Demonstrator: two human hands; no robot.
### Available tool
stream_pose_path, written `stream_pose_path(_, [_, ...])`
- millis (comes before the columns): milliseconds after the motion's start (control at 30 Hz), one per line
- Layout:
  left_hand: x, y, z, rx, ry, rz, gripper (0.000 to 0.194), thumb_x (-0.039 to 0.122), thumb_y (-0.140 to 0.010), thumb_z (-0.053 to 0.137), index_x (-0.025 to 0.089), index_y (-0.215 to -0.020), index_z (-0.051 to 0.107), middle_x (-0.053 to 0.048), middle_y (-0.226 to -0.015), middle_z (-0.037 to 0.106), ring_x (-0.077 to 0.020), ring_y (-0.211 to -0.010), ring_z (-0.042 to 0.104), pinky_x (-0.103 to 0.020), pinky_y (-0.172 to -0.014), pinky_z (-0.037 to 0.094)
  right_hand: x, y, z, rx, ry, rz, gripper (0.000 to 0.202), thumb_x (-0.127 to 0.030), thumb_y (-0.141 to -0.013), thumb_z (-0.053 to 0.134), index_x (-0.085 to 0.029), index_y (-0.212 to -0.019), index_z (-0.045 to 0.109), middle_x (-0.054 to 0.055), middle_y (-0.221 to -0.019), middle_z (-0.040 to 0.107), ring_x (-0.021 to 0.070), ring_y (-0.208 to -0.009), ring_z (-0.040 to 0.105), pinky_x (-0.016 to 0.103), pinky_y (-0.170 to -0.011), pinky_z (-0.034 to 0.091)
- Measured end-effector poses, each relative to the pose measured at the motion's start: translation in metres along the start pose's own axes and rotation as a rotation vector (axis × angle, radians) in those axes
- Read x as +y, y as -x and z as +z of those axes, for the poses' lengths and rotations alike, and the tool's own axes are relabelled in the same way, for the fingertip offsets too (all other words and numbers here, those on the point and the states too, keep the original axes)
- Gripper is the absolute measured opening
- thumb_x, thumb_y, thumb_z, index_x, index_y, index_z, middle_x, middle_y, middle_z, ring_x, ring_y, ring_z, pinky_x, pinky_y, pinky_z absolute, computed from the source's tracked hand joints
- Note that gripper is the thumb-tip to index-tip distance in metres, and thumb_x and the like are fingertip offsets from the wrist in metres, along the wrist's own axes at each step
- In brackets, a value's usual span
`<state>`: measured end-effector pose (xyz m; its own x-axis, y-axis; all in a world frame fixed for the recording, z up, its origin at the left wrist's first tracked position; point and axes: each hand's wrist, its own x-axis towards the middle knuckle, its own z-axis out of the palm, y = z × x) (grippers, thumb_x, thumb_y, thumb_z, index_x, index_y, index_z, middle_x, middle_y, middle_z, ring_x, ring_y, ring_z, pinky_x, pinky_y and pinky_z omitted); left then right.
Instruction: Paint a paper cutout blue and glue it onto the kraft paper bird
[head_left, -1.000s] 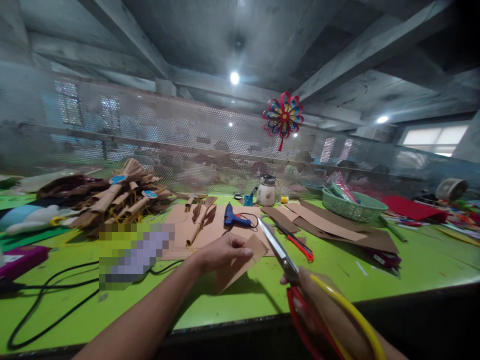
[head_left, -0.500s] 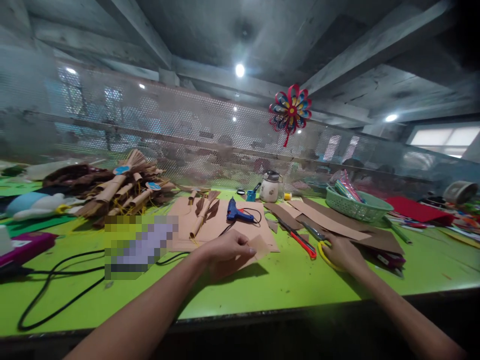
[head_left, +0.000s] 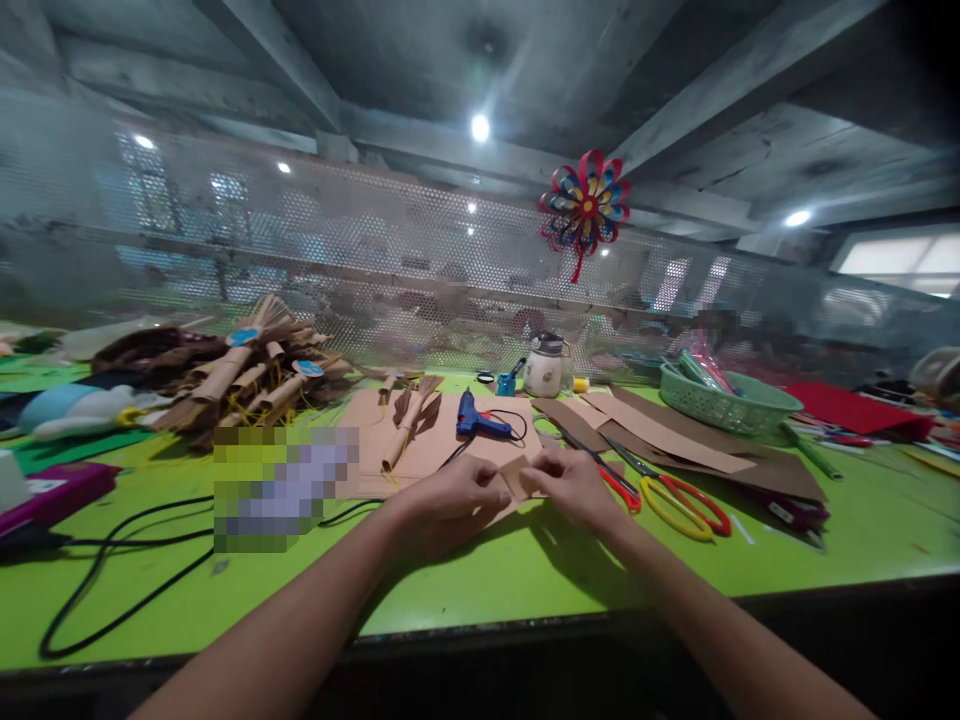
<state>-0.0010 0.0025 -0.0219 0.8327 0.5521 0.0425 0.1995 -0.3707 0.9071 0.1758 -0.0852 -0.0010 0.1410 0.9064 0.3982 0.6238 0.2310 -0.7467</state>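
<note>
A small piece of brown paper is pinched between my two hands above the green table's front part. My left hand grips its left side, with more of the paper showing below the fingers. On its right side, my right hand has thumb and fingers closed on the edge. To the right lie scissors with one yellow and one red handle loop, and a second, red-handled cutting tool beside them. Behind my hands a blue glue gun rests on stacked brown sheets.
A tied brown paper bundle lies on the sheets, with a larger pile of bundles at left. A black cable loops across the left side. At the back stand a jar and a green basket.
My right hand has let go of the scissors, which lie on the table, and has moved left to the paper. My left hand stays in place holding the paper.
</note>
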Motion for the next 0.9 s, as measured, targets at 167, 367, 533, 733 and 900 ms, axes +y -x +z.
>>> stream_pose_path(167, [0.002,0.002,0.003,0.385,-0.071,0.174,0.036,0.04,-0.078,0.068,0.015,-0.104,0.066,-0.01,-0.092,0.063,-0.0223,-0.086,0.056,-0.03,-0.072,0.042,0.006,-0.029,-0.014,0.073,-0.365,0.11,0.029,-0.042,-0.067,0.072,-0.015,-0.061,0.06,-0.003,-0.048,0.053,0.0094,-0.045,0.042,0.023,-0.046,0.031])
stream_pose_path(367, [0.02,-0.006,-0.01,0.678,-0.134,0.205,0.031,0.037,-0.086,0.054,0.013,-0.095,0.07,-0.011,-0.091,0.067,-0.0228,-0.083,0.06,-0.033,-0.074,0.046,-0.005,-0.047,0.006,0.131,-0.38,0.02,0.027,-0.038,-0.068,0.071,-0.016,-0.059,0.058,-0.003,-0.051,0.052,0.0098,-0.048,0.042,0.024,-0.049,0.033])
stream_pose_path(533, [0.014,-0.01,-0.003,0.467,0.185,0.14,0.04,0.047,-0.085,0.055,0.01,-0.084,0.069,-0.01,-0.08,0.067,-0.0201,-0.075,0.061,-0.031,-0.066,0.049,-0.005,-0.042,0.037,0.222,0.047,-0.244,0.017,-0.027,-0.08,0.06,-0.017,-0.066,0.061,0.001,-0.062,0.059,0.014,-0.058,0.05,0.026,-0.057,0.038])
stream_pose_path(733, [0.011,-0.012,0.002,0.397,0.323,0.159,0.043,0.052,-0.081,0.06,0.011,-0.092,0.064,-0.012,-0.089,0.066,-0.02,-0.079,0.062,-0.033,-0.072,0.05,0.003,-0.03,0.045,0.222,0.106,-0.477,0.015,-0.019,-0.088,0.053,-0.017,-0.078,0.064,0.003,-0.072,0.059,0.016,-0.068,0.053,0.027,-0.063,0.041])
stream_pose_path(900, [0.013,-0.011,0.002,0.382,0.164,0.266,0.036,0.048,-0.085,0.055,0.013,-0.084,0.061,-0.008,-0.081,0.062,-0.0178,-0.073,0.057,-0.031,-0.069,0.047,0.002,-0.026,0.043,0.264,0.08,-0.529,0.014,-0.014,-0.084,0.055,-0.017,-0.074,0.064,0.005,-0.073,0.057,0.0186,-0.075,0.054,0.03,-0.068,0.044])
